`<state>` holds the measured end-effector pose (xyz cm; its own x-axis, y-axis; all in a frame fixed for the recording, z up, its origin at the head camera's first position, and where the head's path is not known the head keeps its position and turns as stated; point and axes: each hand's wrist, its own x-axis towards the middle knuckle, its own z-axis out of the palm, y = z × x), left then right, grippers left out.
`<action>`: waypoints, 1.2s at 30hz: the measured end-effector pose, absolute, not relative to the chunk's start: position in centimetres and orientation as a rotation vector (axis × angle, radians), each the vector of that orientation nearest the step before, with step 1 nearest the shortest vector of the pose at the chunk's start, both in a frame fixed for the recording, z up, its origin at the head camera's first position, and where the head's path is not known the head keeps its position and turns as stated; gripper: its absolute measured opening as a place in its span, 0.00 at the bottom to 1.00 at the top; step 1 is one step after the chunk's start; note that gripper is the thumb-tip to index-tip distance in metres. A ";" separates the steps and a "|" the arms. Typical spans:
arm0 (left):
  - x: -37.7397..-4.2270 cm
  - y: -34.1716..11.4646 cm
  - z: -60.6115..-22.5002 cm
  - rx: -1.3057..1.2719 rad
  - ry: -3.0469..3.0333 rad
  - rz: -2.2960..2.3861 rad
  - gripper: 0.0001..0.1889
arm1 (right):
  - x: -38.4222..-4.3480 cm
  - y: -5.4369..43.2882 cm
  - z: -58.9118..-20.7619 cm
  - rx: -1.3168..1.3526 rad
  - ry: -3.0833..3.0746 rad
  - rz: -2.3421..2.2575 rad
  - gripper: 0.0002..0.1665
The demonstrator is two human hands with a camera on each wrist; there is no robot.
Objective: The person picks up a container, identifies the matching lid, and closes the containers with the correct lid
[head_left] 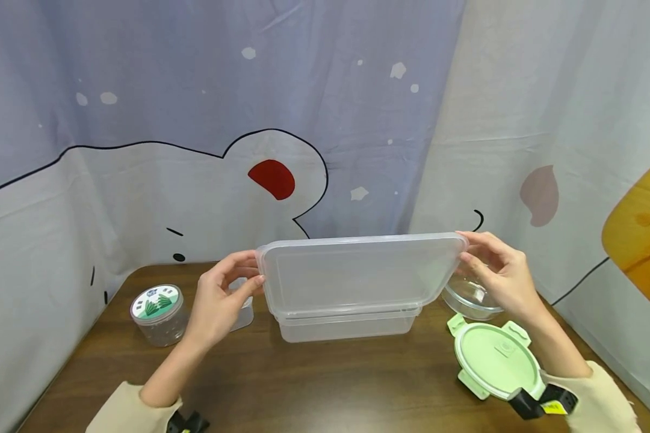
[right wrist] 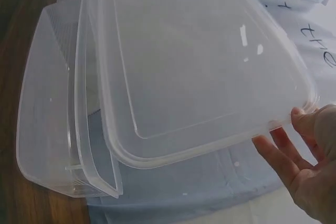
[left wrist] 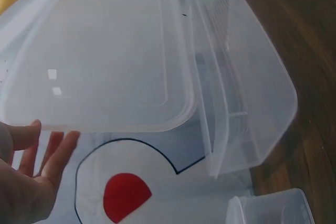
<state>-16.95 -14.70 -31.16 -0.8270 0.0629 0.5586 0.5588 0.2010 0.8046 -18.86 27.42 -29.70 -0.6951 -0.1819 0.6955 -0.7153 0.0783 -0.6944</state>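
A translucent rectangular plastic lid (head_left: 357, 276) is held tilted, its far edge raised, in front of and over a clear rectangular food container (head_left: 349, 329) on the table. My left hand (head_left: 222, 300) pinches the lid's left end between thumb and fingers. At the opposite end, my right hand (head_left: 501, 273) pinches the upper right corner. Both wrist views show the lid's lower edge close to the container's rim; whether they touch I cannot tell. The container (left wrist: 262, 77) is uncovered along the side seen in the left wrist view.
On the left of the wooden table (head_left: 325, 385) stands a round jar (head_left: 159, 316) with a green-and-white lid. A small clear tub (head_left: 244, 314) sits partly behind my left hand. To the right are a round glass bowl (head_left: 471, 300) and a green clip lid (head_left: 498, 359). A printed curtain (head_left: 357, 108) hangs behind.
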 end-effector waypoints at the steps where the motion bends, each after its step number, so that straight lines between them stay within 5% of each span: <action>1: -17.2 -14.7 -31.2 -0.581 -2.075 -1.639 0.17 | -19.0 27.4 -29.8 0.885 -1.922 1.641 0.22; 17: -21.3 -15.3 -33.5 -0.677 -1.924 -1.516 0.10 | -22.8 26.7 -32.0 1.044 -1.866 1.669 0.17; 21: -22.1 -15.1 -34.1 -0.672 -1.901 -1.583 0.08 | -23.6 26.8 -32.4 1.006 -1.917 1.638 0.20; 36: -24.1 -14.5 -36.0 -0.500 -1.885 -1.629 0.07 | -26.6 26.6 -35.6 0.848 -1.996 1.544 0.09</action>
